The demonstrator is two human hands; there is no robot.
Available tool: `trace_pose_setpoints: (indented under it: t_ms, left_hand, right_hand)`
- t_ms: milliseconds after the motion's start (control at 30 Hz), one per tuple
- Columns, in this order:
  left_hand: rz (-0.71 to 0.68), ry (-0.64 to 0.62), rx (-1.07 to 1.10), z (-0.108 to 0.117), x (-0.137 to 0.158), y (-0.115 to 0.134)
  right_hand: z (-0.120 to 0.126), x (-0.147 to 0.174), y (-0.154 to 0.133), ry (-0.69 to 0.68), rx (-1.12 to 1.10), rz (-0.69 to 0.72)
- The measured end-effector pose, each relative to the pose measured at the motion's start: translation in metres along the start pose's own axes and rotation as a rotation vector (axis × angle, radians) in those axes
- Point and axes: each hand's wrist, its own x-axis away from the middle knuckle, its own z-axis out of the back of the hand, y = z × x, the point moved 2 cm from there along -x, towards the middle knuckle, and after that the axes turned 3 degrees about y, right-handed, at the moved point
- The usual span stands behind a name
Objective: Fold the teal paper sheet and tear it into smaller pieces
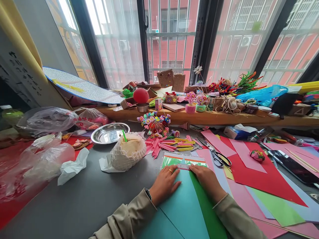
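My left hand (pixel 165 183) lies on light blue paper (pixel 185 202), its fingers stretched forward and the thumb apart. Its fingertips touch the left end of a small pinkish ruler (pixel 183 166), which lies crosswise over the paper's narrow tip. At the ruler's right end, my right hand (pixel 208 181) has its fingers closed on it; the fingertips are partly hidden. Under the blue paper is a dark green sheet (pixel 205 204), showing on the right. A clear plastic packet (pixel 171 158) with an orange strip lies just beyond both hands.
Scissors (pixel 219 157) rest to the right, by red paper (pixel 259 172) and a phone (pixel 291 164). Cut pink strips (pixel 157 146) lie ahead. On the left are a net-wrapped coconut (pixel 128 151) with a green straw, a metal plate (pixel 109 132) and crumpled tissue (pixel 73 166).
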Motion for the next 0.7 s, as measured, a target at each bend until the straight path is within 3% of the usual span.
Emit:
trace_pose_setpoints:
  t_ms: [167, 267, 333, 400, 567, 700]
  left_hand:
    - [0.022, 0.032, -0.040, -0.010, 0.006, -0.006]
    - [0.043, 0.049, -0.018, -0.011, 0.006, -0.008]
    - [0.052, 0.048, -0.012, -0.012, 0.006, -0.008]
    - [0.057, 0.038, -0.014, -0.012, 0.006, -0.008]
    - [0.069, 0.019, -0.014, -0.013, 0.006, -0.008]
    - [0.061, 0.008, 0.002, -0.010, 0.005, -0.006]
  right_hand:
    - [0.004, -0.005, 0.006, 0.071, 0.046, -0.010]
    - [0.009, 0.002, 0.004, 0.237, 0.058, -0.048]
    - [0.009, 0.008, -0.001, 0.308, 0.053, 0.057]
    - [0.006, 0.013, -0.006, 0.286, 0.030, 0.109]
    - [0.005, 0.015, 0.000, 0.172, -0.010, 0.006]
    - [0.009, 0.005, 0.024, 0.090, -0.097, -0.287]
